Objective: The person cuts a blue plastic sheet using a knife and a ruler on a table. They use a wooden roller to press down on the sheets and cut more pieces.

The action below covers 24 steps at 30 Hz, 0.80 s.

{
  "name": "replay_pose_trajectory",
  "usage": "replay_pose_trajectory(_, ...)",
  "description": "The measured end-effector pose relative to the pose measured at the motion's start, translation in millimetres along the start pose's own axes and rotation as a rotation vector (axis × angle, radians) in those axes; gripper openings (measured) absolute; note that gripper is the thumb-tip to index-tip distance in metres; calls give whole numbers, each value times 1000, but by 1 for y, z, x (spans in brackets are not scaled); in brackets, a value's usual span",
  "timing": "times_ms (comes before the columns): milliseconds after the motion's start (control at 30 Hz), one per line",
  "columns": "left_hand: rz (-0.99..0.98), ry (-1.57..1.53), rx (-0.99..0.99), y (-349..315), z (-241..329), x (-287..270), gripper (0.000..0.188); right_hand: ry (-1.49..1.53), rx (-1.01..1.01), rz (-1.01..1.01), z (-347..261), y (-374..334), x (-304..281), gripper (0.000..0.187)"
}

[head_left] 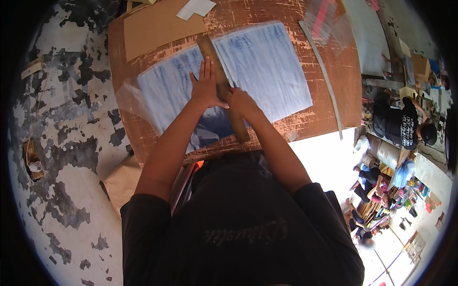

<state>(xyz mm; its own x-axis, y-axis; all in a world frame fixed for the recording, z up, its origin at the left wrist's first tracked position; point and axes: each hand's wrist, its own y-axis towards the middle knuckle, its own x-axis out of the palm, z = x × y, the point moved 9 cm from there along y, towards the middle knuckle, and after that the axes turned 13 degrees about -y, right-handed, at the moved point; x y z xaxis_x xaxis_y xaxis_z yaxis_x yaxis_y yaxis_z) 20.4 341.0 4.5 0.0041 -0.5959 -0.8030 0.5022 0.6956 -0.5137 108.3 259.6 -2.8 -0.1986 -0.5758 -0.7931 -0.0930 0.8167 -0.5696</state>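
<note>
Scuffed table [346, 81]: left fingers [207, 71] spread on ruler [220, 76], right fingers [234, 98] clamped on red tool [232, 89].

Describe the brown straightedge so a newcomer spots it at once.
On the worn reddish-brown tabletop, find the streaked blue-and-white sheeting. The brown straightedge lies slantwise across it, partly under the spread left hand. It is broad and flat, unlike the thin grey strip farther right.

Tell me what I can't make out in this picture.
All in the head view:
- Red item: mostly hidden by the right hand.
- Ruler: partly covered by both hands, left included.
- Table: cut off by the top edge.
- Person in pink: too small for detail.
</note>
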Motion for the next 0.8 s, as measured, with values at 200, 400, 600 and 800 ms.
replay_pose_trajectory(200, 3, 5, -6, -4, -3, -4, 178, 430, 337, -8, 24, -34, 25, 46)
replay_pose_trajectory(400, -34, 38, -17, 0, 1, -1, 178, 354, 268, -50, 22, -84, 40, 51)
replay_pose_trajectory(600, -38, 51, -26, 1, 0, -1, 179, 417, 379, -193, 33, -130, 97, 48)
replay_pose_trajectory(800, -43, 34, -9, 4, 0, 2, 180, 555, 409, -62, 29, -174, 106, 59)
